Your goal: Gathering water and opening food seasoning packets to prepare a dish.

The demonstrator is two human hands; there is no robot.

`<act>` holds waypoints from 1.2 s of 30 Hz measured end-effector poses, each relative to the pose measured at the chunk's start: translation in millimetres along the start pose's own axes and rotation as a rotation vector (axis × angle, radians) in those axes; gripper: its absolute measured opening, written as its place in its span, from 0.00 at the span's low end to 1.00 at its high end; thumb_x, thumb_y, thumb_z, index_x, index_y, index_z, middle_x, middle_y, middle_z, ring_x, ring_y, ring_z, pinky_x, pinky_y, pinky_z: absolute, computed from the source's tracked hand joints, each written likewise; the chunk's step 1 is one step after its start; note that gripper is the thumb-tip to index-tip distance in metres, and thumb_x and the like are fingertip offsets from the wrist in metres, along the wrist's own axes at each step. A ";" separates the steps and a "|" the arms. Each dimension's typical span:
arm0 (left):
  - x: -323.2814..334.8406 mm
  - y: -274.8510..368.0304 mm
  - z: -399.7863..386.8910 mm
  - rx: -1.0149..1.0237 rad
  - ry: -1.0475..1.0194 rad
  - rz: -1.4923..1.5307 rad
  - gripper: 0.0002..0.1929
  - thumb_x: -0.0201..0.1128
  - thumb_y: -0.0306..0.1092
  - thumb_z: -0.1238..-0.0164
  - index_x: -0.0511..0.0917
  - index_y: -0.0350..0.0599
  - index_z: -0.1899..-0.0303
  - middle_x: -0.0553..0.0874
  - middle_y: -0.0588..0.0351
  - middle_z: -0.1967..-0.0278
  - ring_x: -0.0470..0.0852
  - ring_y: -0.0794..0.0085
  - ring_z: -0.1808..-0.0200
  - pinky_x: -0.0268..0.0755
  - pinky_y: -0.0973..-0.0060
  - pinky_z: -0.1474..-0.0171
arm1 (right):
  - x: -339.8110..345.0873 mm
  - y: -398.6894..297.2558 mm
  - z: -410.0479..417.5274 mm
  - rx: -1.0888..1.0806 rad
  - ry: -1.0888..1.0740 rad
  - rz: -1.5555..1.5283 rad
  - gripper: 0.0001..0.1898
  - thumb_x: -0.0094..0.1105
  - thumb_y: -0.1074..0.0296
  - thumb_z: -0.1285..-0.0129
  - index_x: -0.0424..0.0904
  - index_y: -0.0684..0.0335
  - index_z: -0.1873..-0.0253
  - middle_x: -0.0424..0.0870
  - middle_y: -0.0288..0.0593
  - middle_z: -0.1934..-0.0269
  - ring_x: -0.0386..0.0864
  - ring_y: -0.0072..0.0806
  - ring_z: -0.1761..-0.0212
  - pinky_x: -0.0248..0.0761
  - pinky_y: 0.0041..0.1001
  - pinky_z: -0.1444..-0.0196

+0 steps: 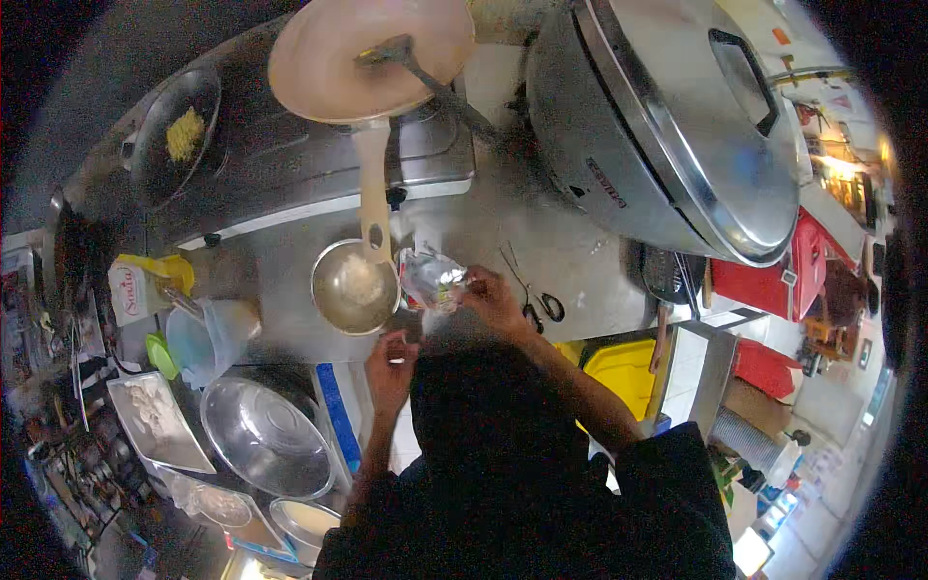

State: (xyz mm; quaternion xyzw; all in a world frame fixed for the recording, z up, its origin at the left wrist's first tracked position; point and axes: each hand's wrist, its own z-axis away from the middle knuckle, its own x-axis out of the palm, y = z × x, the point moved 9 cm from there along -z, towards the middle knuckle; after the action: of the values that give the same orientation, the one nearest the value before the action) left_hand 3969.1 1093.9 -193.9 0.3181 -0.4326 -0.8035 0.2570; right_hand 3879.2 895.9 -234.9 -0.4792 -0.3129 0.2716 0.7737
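Note:
My right hand [489,297] grips the edge of a shiny foil packet [433,279] at the counter's near side. Just below the bowl, my left hand [392,362] has its fingers curled near a small white thing; whether it holds this is unclear. A round metal bowl [330,290] with a pale, whitish heap in it stands left of the packet. Over the bowl's right rim reaches the light handle of a pinkish frying pan [319,65], which sits on the stove with a dark spatula [435,83] resting in it. Black-handled scissors [542,308] lie right of my right hand.
A big lidded metal pot [616,138] fills the back right. A dark pan [156,159] with yellow food stands on the stove's left. At left are a translucent jug [206,344], a large metal bowl [264,435] and a tray of white stuff [156,420]. A yellow tub [623,373] is below the counter.

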 end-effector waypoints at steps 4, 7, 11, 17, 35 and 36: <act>36.4 54.2 -3.1 0.288 0.105 -0.193 0.14 0.64 0.28 0.46 0.75 0.42 0.56 0.79 0.57 0.75 0.78 0.70 0.73 0.71 0.74 0.66 | -9.5 30.1 -18.9 -0.008 -0.025 0.595 0.14 0.57 0.64 0.40 0.73 0.67 0.53 0.80 0.45 0.66 0.77 0.28 0.76 0.71 0.25 0.75; 64.9 54.5 -10.1 0.393 -0.059 -0.340 0.15 0.63 0.30 0.44 0.74 0.42 0.54 0.77 0.53 0.72 0.77 0.66 0.72 0.71 0.71 0.67 | 12.6 30.9 -25.8 -0.130 -0.087 0.976 0.18 0.55 0.64 0.40 0.70 0.66 0.47 0.76 0.52 0.54 0.79 0.38 0.74 0.74 0.30 0.72; 105.5 39.3 -15.1 0.536 -0.208 -0.708 0.17 0.55 0.30 0.41 0.71 0.41 0.49 0.77 0.46 0.62 0.76 0.56 0.59 0.68 0.65 0.56 | 17.4 -75.0 16.8 -0.139 -0.037 1.334 0.20 0.55 0.65 0.41 0.69 0.60 0.43 0.69 0.49 0.44 0.78 0.44 0.61 0.72 0.38 0.58; 165.3 43.8 -21.2 0.878 -0.217 -1.140 0.21 0.55 0.27 0.47 0.70 0.41 0.47 0.67 0.45 0.44 0.64 0.53 0.41 0.53 0.58 0.39 | -81.3 -421.4 110.2 -0.806 0.727 1.217 0.08 0.56 0.75 0.46 0.76 0.65 0.59 0.77 0.49 0.66 0.76 0.36 0.64 0.68 0.33 0.60; 186.7 -2.6 -51.4 0.661 -0.219 -0.915 0.15 0.54 0.29 0.48 0.76 0.38 0.57 0.77 0.42 0.57 0.74 0.52 0.51 0.63 0.58 0.44 | -314.6 -507.4 -93.4 -0.057 0.207 1.101 0.11 0.50 0.62 0.36 0.74 0.63 0.67 0.67 0.31 0.86 0.63 0.17 0.88 0.57 0.23 0.87; 185.0 7.4 -48.8 0.776 -0.148 -0.991 0.14 0.54 0.29 0.48 0.76 0.39 0.58 0.77 0.43 0.59 0.75 0.54 0.53 0.63 0.59 0.45 | -310.8 -512.2 -89.9 -0.035 0.159 0.990 0.11 0.50 0.61 0.36 0.73 0.63 0.66 0.67 0.30 0.84 0.63 0.16 0.87 0.57 0.22 0.85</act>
State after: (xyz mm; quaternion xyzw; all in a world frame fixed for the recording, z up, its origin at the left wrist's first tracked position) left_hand 3882.8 937.0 -261.7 0.4940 -0.5105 -0.6319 -0.3101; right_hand 3803.7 419.3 131.3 -0.6025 0.0074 0.5633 0.5654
